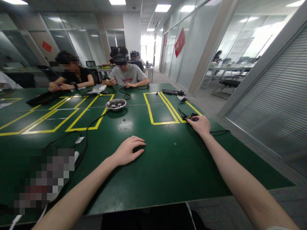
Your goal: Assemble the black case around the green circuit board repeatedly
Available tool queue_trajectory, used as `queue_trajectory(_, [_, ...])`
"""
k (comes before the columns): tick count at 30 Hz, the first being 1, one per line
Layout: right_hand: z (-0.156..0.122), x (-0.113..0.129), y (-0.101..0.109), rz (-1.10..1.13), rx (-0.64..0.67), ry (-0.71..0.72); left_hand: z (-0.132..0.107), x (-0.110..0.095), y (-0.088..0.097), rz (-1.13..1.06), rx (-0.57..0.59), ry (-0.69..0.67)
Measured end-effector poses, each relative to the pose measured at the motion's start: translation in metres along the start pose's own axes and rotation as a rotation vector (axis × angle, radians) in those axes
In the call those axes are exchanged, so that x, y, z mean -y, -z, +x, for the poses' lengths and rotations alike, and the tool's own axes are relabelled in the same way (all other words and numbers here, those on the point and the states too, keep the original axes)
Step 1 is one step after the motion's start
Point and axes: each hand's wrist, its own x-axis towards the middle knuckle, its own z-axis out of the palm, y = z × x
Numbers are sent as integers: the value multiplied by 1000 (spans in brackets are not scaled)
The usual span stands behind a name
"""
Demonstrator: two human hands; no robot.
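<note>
My left hand (128, 150) rests palm down on the green table (153, 166), fingers loosely spread and curved, with nothing under it that I can see. My right hand (200, 124) reaches out to the right edge of the table and closes over a small dark object (192, 118) at the end of a black cable (183, 110). The object is mostly hidden by my fingers. The cable runs from it toward a black tool (171, 92) lying further back.
Yellow tape rectangles (163, 108) mark the tabletop. A metal bowl (116, 104) with small parts sits mid-table. Black cables (83, 140) trail at the left. Two people sit at the far end, hands on the table. Glass partitions line the right side.
</note>
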Motion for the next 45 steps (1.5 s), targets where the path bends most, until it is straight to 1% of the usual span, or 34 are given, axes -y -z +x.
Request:
queue_trajectory(6, [5,-4,1,58,-66,34,-1,2,-1,7,3,1])
queue_trajectory(10, [8,-10,-1,69,-136,-1,-1,0,0,1,6,12])
queue_trajectory(12, [7,-11,-3,34,-89,-28,-1,-1,0,1,11,14])
queue_trajectory(14, [5,-10,-3,-14,6,-28,-1,-2,0,3,13,15])
queue_trajectory(16, [3,-7,-2,-53,78,6,-1,-3,0,4,11,19])
queue_trajectory(20, [-7,3,-3,-53,134,97,-2,-4,-1,2,8,23])
queue_trajectory(22, [-18,12,-5,9,176,206,-2,-4,-1,-6,11,31])
queue_trajectory(23, [-26,18,-6,60,200,289,-3,-5,-1,-14,11,37])
queue_trajectory(25, [-50,34,-8,199,274,504,-3,-6,-1,-25,-1,45])
queue_trajectory(27, [-80,53,-7,387,392,768,-4,-10,-1,-15,-35,37])
queue_trajectory(29, [-110,70,-2,530,555,978,-4,-15,-1,-2,-57,0])
queue_trajectory(31, [-135,84,4,602,697,1113,-4,-21,-2,-20,-40,-33])
queue_trajectory(32, [-142,88,7,612,737,1147,-4,-23,-3,-35,-23,-31])
queue_trajectory(33, [-148,91,10,612,747,1166,-4,-26,-3,-48,-10,-19])
queue_trajectory(35, [-150,92,12,606,705,1169,-3,-28,-3,-55,0,15])
queue_trajectory(38, [-144,88,11,579,571,1151,-2,-27,-3,-49,-10,64])
queue_trajectory(40, [-138,85,9,540,506,1143,-1,-24,-3,-48,-11,86])
queue_trajectory(42, [-134,83,7,518,467,1128,-1,-22,-4,-48,-11,94])
queue_trajectory(45, [-131,81,6,563,425,1084,-1,-20,-4,-38,-11,100])
